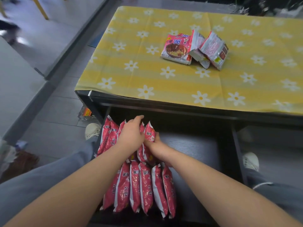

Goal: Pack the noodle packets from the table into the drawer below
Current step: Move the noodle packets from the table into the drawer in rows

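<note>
Three pink noodle packets (194,48) lie in a loose heap on the yellow flowered tablecloth (164,82). Below the table the dark drawer (196,148) stands pulled out. Its left side holds two rows of pink packets set on edge: a back row (109,136) and a front row (144,185). My left hand (131,135) rests palm down on top of the back row. My right hand (154,145) grips the rightmost packet (150,132) of that row from its right side; its fingers are partly hidden behind the packet.
The drawer's right half shows bare dark wood. My knees in grey trousers flank the drawer, with a white shoe (92,131) at the left and another (250,161) at the right. A crumpled wrapper (86,113) lies on the floor by the table leg.
</note>
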The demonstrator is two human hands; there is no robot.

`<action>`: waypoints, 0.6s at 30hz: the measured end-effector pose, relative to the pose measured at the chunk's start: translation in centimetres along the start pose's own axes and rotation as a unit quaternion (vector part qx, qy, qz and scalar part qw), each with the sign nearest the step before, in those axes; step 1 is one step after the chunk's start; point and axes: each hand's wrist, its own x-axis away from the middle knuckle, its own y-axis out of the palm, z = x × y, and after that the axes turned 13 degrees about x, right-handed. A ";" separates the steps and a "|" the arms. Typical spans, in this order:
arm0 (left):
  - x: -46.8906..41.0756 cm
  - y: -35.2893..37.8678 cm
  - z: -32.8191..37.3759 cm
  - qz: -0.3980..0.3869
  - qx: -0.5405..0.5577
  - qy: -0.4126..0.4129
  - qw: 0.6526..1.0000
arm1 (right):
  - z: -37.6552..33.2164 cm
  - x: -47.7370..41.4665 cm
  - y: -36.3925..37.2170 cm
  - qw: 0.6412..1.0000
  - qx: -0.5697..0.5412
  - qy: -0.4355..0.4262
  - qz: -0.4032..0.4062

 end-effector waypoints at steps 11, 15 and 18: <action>2.5 -1.9 -1.3 -0.164 -0.093 0.072 0.979 | 0.9 -0.3 -0.5 0.991 -0.133 0.028 -0.011; 3.4 -1.7 -1.3 -0.186 -0.153 0.099 0.965 | 1.5 1.1 -1.0 0.999 -0.020 -0.020 0.035; 3.5 -1.4 -0.8 -0.178 -0.181 0.097 0.962 | 2.3 2.4 -1.4 0.974 0.166 -0.092 0.123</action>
